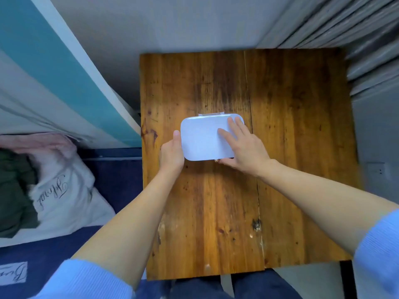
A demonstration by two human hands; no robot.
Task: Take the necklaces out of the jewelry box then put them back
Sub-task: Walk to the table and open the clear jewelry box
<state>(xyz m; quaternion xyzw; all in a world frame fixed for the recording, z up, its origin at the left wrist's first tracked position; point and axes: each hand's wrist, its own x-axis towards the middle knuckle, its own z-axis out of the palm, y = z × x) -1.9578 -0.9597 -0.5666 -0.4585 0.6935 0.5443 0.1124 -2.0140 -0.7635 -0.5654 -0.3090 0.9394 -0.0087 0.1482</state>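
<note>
Closed jewelry box [203, 139] between 2 hands: left hand [171, 153] cupping its side, right hand [244, 147] spread flat on top.

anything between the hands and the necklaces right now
Yes: the closed lid of the jewelry box. No necklace is visible. The right hand lies flat on the lid, the left hand holds the box's left side on the table.

Worn wooden table [291, 147] with dark stains and a lengthwise crack, set against a grey wall [172, 22]; white pillow [64, 190] with black script lettering at left, on dark blue bedding [116, 182]; dark green cloth [15, 186] beside the pillow; teal and white panel [49, 61] slanting at upper left; grey slats [356, 29] at upper right
</note>
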